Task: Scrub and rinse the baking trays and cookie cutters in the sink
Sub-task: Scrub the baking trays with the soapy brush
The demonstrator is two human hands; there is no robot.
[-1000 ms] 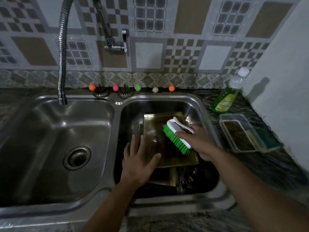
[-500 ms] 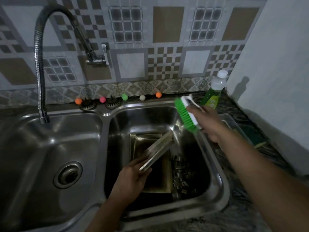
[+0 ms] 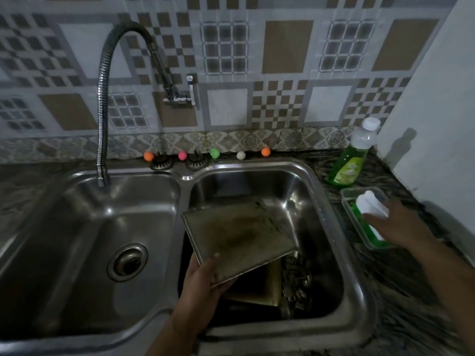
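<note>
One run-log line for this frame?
left hand: holds baking tray tilted over right basin | right hand: brush at plastic container | faucet: no water seen

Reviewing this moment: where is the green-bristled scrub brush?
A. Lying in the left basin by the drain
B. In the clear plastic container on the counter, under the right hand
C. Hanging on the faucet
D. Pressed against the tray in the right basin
B: the scrub brush sits in the clear container right of the sink with the right hand on it, while the left hand holds the tilted baking tray over the right basin.
</note>
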